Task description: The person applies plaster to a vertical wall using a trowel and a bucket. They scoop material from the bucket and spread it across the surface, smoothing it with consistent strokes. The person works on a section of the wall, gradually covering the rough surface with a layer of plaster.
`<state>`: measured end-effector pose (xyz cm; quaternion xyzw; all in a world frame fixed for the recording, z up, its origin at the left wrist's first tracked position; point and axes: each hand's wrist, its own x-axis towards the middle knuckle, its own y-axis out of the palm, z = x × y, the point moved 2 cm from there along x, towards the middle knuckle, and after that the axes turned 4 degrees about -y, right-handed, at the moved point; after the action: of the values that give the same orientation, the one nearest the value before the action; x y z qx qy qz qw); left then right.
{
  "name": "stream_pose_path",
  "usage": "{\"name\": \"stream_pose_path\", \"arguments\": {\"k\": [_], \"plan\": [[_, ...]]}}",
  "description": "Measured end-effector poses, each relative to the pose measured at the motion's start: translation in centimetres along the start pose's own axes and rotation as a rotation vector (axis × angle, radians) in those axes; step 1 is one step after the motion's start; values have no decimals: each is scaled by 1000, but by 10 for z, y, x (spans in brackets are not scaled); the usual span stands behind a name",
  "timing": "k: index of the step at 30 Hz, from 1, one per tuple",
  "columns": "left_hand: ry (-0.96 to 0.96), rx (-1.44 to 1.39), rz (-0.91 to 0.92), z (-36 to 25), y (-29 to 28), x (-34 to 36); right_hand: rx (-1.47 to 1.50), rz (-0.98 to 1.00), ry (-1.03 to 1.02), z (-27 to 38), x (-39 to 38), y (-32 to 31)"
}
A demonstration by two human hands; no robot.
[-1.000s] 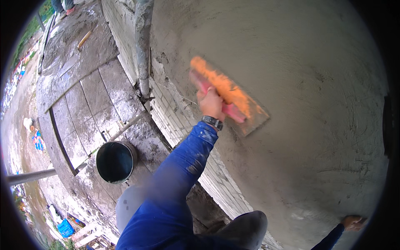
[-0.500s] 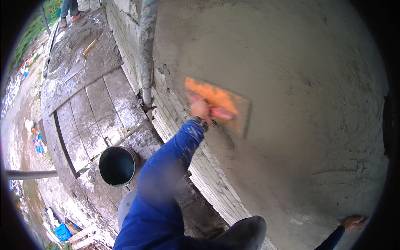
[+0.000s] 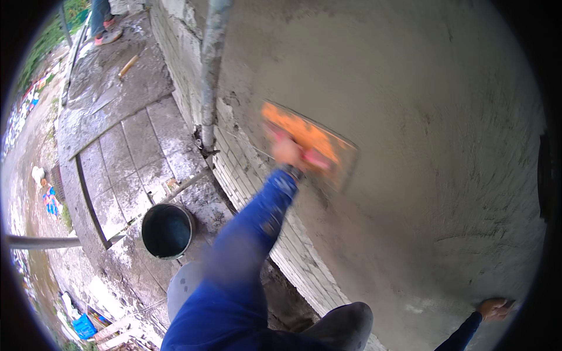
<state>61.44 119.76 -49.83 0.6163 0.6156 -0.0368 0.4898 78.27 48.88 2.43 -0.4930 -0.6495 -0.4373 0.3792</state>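
My left hand (image 3: 287, 151), in a blue sleeve, grips the red handle of an orange plastering float (image 3: 309, 136). The float's flat face is turned to the grey, wet-looking plaster wall (image 3: 410, 164), and its edges are slightly blurred. At the lower right, close to the same wall, is my right hand (image 3: 495, 309). Its fingers look curled, with a small dark bit by them that is too unclear to name.
A dark bucket (image 3: 168, 231) stands on the splashed plank walkway (image 3: 126, 152), left of my knees. A metal pole (image 3: 212, 70) rises along the wall's edge. Farther up lie a wooden-looking stick (image 3: 127, 65) and another person's feet (image 3: 108, 37). A rail (image 3: 44, 241) crosses at left.
The float and my left hand have shifted slightly to the right over the wall. My right hand has hardly moved. The other person's feet have changed position.
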Motion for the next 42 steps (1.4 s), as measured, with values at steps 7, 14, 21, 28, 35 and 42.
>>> {"name": "stream_pose_path", "arguments": {"k": [7, 14, 21, 28, 35, 42], "plan": [[201, -251, 135, -61, 33, -94, 82, -15, -61, 54, 11, -7], [-72, -184, 5, 33, -30, -31, 73, -49, -63, 37, 3, 10], [-6, -218, 18, 49, 12, -166, 71, -43, -32, 47, 5, 2], [75, -82, -58, 43, -35, -34, 0, -46, -95, 25, 10, -1], [237, 32, -90, 116, -31, -87, 30, -56, -148, 38, 10, 7], [48, -134, 197, 133, -15, -224, 7, -42, -39, 30, 9, -6]]}}
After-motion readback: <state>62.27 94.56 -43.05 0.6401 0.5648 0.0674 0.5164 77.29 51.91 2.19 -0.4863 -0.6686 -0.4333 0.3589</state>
